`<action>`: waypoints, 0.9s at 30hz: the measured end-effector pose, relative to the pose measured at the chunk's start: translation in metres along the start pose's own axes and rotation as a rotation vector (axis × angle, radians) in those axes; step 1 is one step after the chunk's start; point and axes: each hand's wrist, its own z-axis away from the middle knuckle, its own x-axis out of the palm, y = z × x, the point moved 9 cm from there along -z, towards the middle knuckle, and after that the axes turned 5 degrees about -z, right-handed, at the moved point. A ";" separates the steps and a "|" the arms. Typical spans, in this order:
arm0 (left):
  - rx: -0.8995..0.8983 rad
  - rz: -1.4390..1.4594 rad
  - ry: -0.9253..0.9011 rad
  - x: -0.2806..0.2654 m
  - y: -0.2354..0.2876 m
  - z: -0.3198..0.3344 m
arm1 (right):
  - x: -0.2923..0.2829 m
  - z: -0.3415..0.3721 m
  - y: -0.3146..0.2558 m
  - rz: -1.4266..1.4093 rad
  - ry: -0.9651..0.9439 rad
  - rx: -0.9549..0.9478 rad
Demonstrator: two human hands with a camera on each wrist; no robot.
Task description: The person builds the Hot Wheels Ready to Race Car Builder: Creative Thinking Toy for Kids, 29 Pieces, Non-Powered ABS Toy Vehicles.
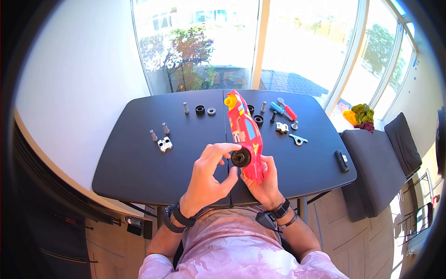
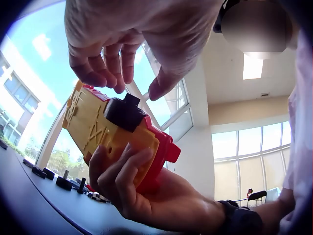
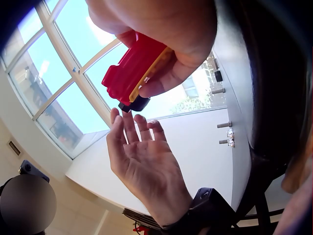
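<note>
My right hand [image 1: 265, 185] grips the near end of a red and yellow toy car [image 1: 242, 128], held tilted up over the table. A black wheel [image 1: 240, 158] sits on the car's side near that end, and a black piece sticks out from it in the left wrist view. My left hand [image 1: 210, 169] is beside the wheel with its fingers spread and relaxed, fingertips close to it. Seen from the right wrist, the left palm [image 3: 151, 164] faces up toward the car and holds nothing. The yellow underside [image 2: 90, 122] shows in the left wrist view.
On the black table [image 1: 134, 172] lie silver engine-like parts [image 1: 165, 144], grey bolts [image 1: 154, 135], loose black wheels [image 1: 200, 109], blue and red screwdrivers [image 1: 290, 112], a grey wrench-like piece [image 1: 298, 139] and a black device [image 1: 342, 162]. A dark chair [image 1: 371, 172] stands at the right.
</note>
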 end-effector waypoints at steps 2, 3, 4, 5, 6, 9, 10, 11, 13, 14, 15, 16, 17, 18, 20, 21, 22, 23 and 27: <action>-0.043 -0.045 0.010 -0.001 -0.003 0.001 | 0.003 0.001 0.000 0.004 0.032 -0.008; -0.061 -0.001 0.007 0.000 -0.007 0.001 | 0.004 0.002 0.000 0.009 0.043 -0.009; -0.078 0.042 0.004 0.003 -0.013 0.002 | 0.004 0.003 0.000 0.015 0.054 -0.011; -0.094 0.087 -0.001 0.005 -0.016 0.002 | 0.004 0.004 -0.001 0.020 0.065 -0.014; -0.082 0.106 0.013 0.003 -0.013 0.001 | 0.003 0.003 -0.001 0.012 0.071 -0.015; -0.073 0.082 0.036 -0.002 -0.007 0.001 | 0.002 0.002 0.001 0.002 0.077 -0.012; -0.086 0.023 0.027 -0.003 -0.011 0.003 | 0.002 0.002 0.001 0.006 0.070 -0.012; -0.098 -0.037 0.019 -0.003 -0.014 0.004 | 0.002 0.001 0.001 0.010 0.063 -0.013; -0.099 0.042 -0.022 0.001 -0.013 0.002 | 0.001 0.001 0.000 0.008 0.046 -0.011; -0.099 0.082 -0.043 0.003 -0.011 0.002 | 0.001 0.001 0.000 0.007 0.038 -0.011; -0.092 0.123 0.005 0.000 -0.008 0.001 | 0.001 0.001 0.001 0.000 0.047 -0.011; -0.085 0.164 0.054 -0.001 -0.004 0.001 | 0.003 0.001 0.000 -0.008 0.056 -0.010; -0.079 0.205 0.103 -0.004 -0.001 0.001 | 0.004 0.002 0.000 -0.015 0.065 -0.009; -0.068 0.076 0.080 -0.005 -0.001 0.000 | 0.005 0.002 0.000 -0.011 0.065 -0.010; -0.046 -0.183 0.032 -0.007 -0.003 0.000 | 0.006 0.003 0.000 -0.003 0.066 -0.014; -0.022 -0.164 0.013 -0.005 -0.004 0.000 | 0.006 0.002 0.000 -0.008 0.052 -0.010; 0.003 -0.145 -0.006 -0.003 -0.006 0.000 | 0.004 0.002 0.001 -0.012 0.037 -0.006; 0.029 -0.127 -0.024 -0.001 -0.005 0.000 | 0.004 0.001 0.001 -0.016 0.021 -0.003; -0.012 -0.080 0.026 -0.005 0.001 -0.001 | 0.005 0.002 0.000 -0.018 0.009 -0.007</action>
